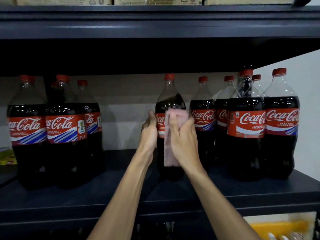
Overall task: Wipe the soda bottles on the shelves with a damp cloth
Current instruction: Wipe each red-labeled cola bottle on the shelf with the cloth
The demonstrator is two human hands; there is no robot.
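Left hand (pixel 149 130), right hand (pixel 183 137) (with cloth (pixel 170 153)) around middle bottle (pixel 170 99)

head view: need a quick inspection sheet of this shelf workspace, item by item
surface: dark shelf, bottles standing on it
job's things: middle Coca-Cola bottle upright, apart from both groups; pink cloth pressed on its label, hanging down its front
clutter: yellow packet at the far left
grips: left hand holds the middle bottle's left side; right hand grips the cloth against the bottle
cables: nothing seen
surroundings: left bottle group and right bottle group, red caps on; cardboard boxes on the upper shelf; white wall at right; yellow items below, blurred
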